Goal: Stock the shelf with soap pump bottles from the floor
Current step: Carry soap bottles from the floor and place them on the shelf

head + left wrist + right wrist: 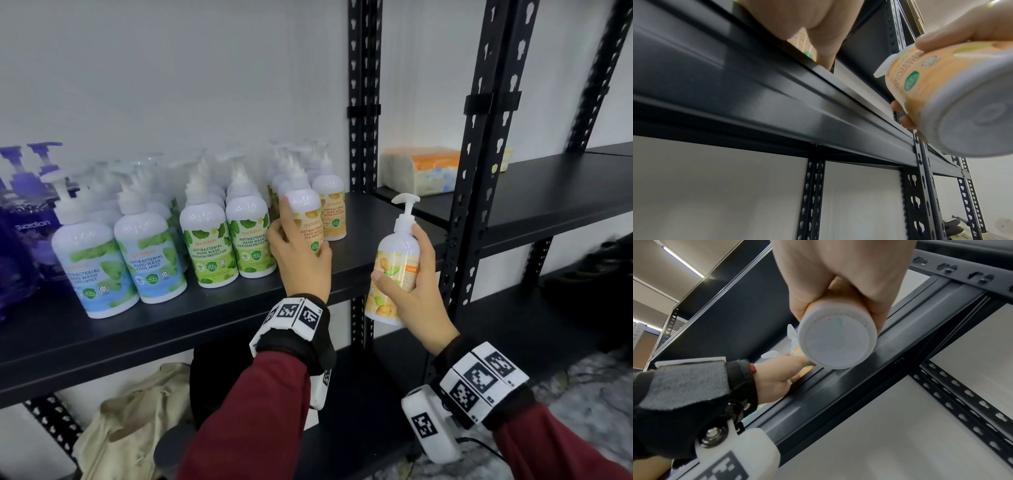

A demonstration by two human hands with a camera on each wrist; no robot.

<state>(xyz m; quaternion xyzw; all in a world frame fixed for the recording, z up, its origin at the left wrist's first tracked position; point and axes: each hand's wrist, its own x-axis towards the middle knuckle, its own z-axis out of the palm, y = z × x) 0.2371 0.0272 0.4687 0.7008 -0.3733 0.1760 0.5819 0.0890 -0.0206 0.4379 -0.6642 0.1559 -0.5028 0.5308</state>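
Observation:
On the black shelf stand rows of white pump bottles with blue, green and orange labels. My left hand holds an orange-label bottle standing at the front of the orange row, thumb on its left side. My right hand grips a second orange-label pump bottle in the air, in front of the shelf's edge and right of the left hand. In the right wrist view that bottle's round white base faces the camera. The left wrist view shows the same bottle at the right and the shelf's edge from below.
Purple pump bottles stand at the shelf's far left. A black slotted upright rises just right of the held bottle. A wrapped pack lies on the neighbouring shelf. A beige cloth bag sits on the lower shelf.

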